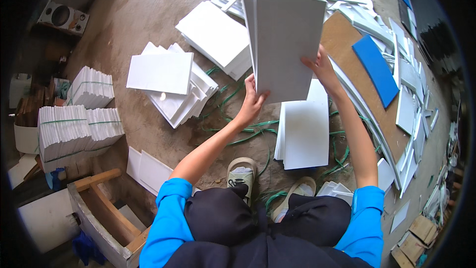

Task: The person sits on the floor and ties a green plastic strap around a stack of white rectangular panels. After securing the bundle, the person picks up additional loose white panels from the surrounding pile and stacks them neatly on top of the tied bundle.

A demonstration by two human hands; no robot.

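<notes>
Both my hands grip a small stack of white rectangular panels [287,44], raised upright in front of me. My left hand [254,98] pinches its lower left corner, thumb on the near face. On the right edge, my right hand [321,69] is closed with its thumb on the near face and the other fingers mostly behind. Below, between my shoes and the raised panels, a short stack of white panels [306,134] lies on the floor. Farther left sits a larger stack of white panels [218,34], and nearer it a fanned, uneven pile [161,73].
Green strapping [253,130] trails loosely over the floor. Tied bundles of white panels [64,131] stand at left, behind a wooden frame [101,213]. At right, a brown board [367,79] carries a blue panel [376,71] beside heaped white offcuts [406,74].
</notes>
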